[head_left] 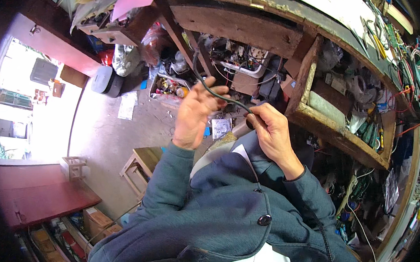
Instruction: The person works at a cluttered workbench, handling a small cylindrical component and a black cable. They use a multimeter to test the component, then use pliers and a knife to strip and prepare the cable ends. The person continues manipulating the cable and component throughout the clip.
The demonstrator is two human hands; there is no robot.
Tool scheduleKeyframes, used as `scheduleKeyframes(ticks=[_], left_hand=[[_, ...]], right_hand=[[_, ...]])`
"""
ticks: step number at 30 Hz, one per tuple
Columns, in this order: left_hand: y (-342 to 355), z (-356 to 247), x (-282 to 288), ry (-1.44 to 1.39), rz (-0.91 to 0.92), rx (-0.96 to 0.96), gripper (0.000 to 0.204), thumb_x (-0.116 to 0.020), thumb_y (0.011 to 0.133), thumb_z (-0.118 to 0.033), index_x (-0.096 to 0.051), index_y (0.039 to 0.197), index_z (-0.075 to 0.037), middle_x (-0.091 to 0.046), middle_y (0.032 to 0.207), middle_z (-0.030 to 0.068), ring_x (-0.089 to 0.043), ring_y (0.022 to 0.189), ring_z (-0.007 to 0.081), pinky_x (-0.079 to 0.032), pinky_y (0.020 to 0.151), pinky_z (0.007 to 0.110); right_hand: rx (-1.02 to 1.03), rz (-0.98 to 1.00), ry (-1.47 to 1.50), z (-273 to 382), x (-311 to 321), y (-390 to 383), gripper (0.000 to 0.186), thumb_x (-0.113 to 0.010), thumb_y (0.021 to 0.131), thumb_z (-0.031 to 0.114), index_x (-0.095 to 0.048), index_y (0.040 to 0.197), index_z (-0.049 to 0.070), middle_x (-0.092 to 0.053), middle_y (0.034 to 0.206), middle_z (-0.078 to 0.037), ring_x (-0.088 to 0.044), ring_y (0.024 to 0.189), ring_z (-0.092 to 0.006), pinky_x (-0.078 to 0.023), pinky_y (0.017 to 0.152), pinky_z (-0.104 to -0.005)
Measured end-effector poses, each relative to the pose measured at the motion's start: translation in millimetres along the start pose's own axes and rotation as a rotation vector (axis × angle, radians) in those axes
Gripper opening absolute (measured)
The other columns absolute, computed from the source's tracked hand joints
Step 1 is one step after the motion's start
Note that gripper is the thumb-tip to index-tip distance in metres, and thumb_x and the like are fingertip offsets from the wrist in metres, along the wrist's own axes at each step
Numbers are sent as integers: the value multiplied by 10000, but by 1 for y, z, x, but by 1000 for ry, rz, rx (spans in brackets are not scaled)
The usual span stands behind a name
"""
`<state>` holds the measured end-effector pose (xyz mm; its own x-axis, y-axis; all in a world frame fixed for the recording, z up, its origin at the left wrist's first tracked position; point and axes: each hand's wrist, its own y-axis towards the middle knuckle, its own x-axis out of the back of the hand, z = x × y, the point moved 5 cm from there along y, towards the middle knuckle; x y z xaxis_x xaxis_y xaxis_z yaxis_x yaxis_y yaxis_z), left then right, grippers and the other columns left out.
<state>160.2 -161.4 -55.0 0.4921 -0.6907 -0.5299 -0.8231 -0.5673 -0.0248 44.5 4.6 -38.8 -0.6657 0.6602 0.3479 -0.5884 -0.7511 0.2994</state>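
Note:
A black cable (234, 102) curves in front of me, rising to the left toward the underside of the workbench. My right hand (271, 132) pinches it between thumb and fingertips. My left hand (195, 115) is held up beside the same cable, its fingers apart and slightly blurred. The cable crosses near those fingers; whether it touches them I cannot tell. Both hands are above my lap, over my dark jacket (224, 198).
The wooden workbench (241, 24) spans the far side, with an open wooden drawer (339, 139) at right. Pliers (375, 39) lie on the bench. Below are a white tub (252, 71) of parts and a box of small parts (168, 87). A wooden stool (146, 162) stands left.

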Motion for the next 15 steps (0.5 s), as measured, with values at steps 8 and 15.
scheduleKeyframes(ticks=[8, 15], left_hand=[[10, -34, 6, 29, -163, -32, 321, -520, 1057, -186, -594, 1264, 47, -713, 1080, 201, -725, 924, 278, -609, 847, 404], [11, -28, 9, 19, -150, -1, 298, -536, 1052, -183, -606, 1244, 33, -715, 1072, 187, -728, 923, 280, -617, 832, 409]], right_hand=[[-179, 120, 184, -29, -28, -10, 139, -655, 980, 103, -688, 999, -31, -619, 810, -38, -569, 687, -100, -463, 613, -246], [-292, 167, 272, -34, -32, -17, 148, -652, 984, 112, -688, 999, -31, -637, 807, -38, -581, 688, -91, -472, 606, -253]])
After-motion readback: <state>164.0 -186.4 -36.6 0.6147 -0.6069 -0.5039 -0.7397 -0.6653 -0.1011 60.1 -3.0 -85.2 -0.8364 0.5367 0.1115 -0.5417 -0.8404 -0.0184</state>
